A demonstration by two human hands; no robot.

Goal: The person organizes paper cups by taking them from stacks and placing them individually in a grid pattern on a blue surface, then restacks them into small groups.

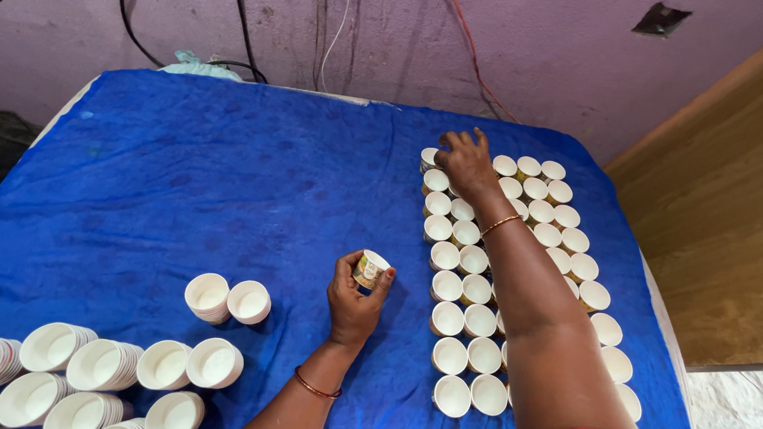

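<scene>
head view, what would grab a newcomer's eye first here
The bright blue cloth fills the view, and on its right side small white paper cups stand open side up in neat rows. The right hand reaches to the far end of those rows, while the left hand holds a single cup mid-table. Stacks of nested cups lie at the lower left.

A stained purple wall [391, 32] strung with cables [243, 24] stands beside a brown wooden panel [721, 215].
</scene>
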